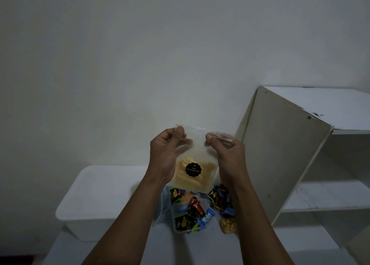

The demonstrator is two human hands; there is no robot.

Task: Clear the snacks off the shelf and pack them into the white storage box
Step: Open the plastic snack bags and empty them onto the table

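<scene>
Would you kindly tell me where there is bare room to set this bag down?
Free: the flat top of the white storage box, left of the snack pile; the middle shelf board, right of the side panel. Crowded: between box and shelf, where snacks lie under the held bag.

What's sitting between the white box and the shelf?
Head view: a pile of bagged snacks lies between the white box and the shelf, partly hidden behind the held bag.
</scene>
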